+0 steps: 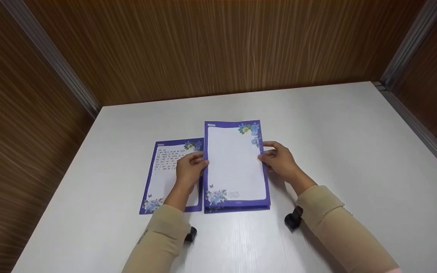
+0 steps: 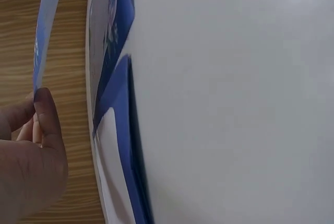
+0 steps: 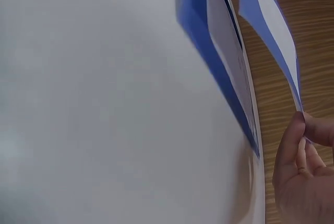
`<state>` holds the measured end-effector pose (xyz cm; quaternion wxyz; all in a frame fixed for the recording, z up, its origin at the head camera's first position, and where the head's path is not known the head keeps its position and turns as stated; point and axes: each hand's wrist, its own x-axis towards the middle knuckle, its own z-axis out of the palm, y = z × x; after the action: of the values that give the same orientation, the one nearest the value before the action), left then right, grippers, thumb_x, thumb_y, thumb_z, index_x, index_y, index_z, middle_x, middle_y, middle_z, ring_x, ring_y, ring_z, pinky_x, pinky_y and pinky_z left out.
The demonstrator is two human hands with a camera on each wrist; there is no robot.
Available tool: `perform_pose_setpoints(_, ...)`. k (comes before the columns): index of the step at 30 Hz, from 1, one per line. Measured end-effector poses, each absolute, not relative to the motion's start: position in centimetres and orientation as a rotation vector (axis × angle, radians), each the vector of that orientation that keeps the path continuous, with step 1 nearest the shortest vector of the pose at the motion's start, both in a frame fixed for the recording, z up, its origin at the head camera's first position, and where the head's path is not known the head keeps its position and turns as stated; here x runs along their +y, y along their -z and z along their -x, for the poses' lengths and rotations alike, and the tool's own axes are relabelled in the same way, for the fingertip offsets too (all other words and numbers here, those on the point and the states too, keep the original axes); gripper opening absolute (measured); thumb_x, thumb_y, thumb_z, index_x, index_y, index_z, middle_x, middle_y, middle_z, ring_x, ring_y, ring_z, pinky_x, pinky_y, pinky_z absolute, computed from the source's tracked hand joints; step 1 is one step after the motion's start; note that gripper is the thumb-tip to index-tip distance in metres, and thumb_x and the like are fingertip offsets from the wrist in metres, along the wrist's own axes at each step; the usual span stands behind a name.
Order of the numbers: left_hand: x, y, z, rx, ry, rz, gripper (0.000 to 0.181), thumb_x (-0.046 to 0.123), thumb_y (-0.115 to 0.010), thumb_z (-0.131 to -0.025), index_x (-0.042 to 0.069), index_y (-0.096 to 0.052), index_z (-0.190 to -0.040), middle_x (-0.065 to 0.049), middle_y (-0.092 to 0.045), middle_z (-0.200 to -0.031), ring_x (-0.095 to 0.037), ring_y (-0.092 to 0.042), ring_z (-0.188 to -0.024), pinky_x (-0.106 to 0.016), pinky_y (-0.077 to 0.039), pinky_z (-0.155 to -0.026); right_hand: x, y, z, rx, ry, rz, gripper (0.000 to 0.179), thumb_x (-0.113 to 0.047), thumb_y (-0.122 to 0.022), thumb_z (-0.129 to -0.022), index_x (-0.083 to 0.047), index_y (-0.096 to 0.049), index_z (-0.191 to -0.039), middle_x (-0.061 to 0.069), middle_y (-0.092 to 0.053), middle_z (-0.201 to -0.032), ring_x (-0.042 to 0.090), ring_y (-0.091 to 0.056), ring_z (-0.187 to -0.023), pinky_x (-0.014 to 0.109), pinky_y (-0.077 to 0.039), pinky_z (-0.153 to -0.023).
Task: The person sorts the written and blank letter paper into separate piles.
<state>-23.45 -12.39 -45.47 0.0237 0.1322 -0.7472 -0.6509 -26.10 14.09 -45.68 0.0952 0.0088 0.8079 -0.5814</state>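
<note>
Both my hands hold one sheet of stationery paper [image 1: 235, 163], with a purple border, blue flowers and a blank white middle. My left hand [image 1: 190, 170] pinches its left edge between thumb and fingers, while my right hand [image 1: 282, 163] pinches the right edge. In the right wrist view, the raised sheet [image 3: 276, 31] bows slightly, clear of the table. Under it, the purple lower edge of more matching paper [image 1: 237, 210] peeks out. To the left lies a similar sheet with lines of handwriting [image 1: 169, 189], partly covered by my left hand and forearm.
The papers are near the middle of a white table [image 1: 336, 132]. Wood-patterned panels [image 1: 233, 49] enclose it at the back and sides, with metal strips at the corners. Black devices [image 1: 293, 219] show at both wrists.
</note>
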Motion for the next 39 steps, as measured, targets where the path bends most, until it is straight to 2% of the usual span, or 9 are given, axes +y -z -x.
perform_pose_setpoints(9,-9.8,45.2,23.6,-2.345,1.974,-0.368,0.029,0.001,-0.07,-0.084,0.003,-0.067,-0.114,-0.006,-0.067,-0.094,-0.016,-0.062,-0.082,-0.024,-0.051,-0.063,16.9,45.4,25.9,2.396,1.711,-0.024,0.052,-0.012,-0.063,-0.093,-0.005,-0.042,-0.14,0.016,-0.058,-0.111,0.017,-0.057,-0.08,0.026,-0.051,-0.067)
perform_pose_setpoints(17,-7.4,45.0,23.6,-2.38,1.968,-0.345,0.028,0.005,-0.07,-0.086,0.007,-0.068,-0.113,-0.004,-0.067,-0.098,-0.018,-0.063,-0.091,-0.027,-0.053,-0.066,19.4,45.1,25.7,2.376,1.731,-0.02,0.053,-0.011,-0.062,-0.093,-0.003,-0.039,-0.141,0.014,-0.055,-0.108,0.015,-0.056,-0.079,0.025,-0.052,-0.067)
perform_pose_setpoints(26,-5.2,45.3,23.5,-2.302,2.011,-0.243,0.026,-0.001,-0.07,-0.084,0.0,-0.068,-0.11,-0.008,-0.067,-0.093,-0.02,-0.065,-0.089,-0.026,-0.054,-0.073,21.8,45.0,25.4,2.351,1.735,-0.023,0.056,-0.012,-0.062,-0.094,-0.002,-0.036,-0.143,0.015,-0.055,-0.109,0.014,-0.057,-0.081,0.024,-0.053,-0.07)
perform_pose_setpoints(39,-1.5,45.4,23.5,-2.309,2.023,-0.327,0.024,-0.001,-0.073,-0.081,0.002,-0.07,-0.105,-0.005,-0.066,-0.088,-0.015,-0.063,-0.085,-0.021,-0.054,-0.073,25.6,44.7,25.1,2.324,1.722,-0.022,0.062,-0.014,-0.063,-0.093,0.0,-0.031,-0.144,0.013,-0.055,-0.109,0.013,-0.06,-0.083,0.026,-0.054,-0.072)
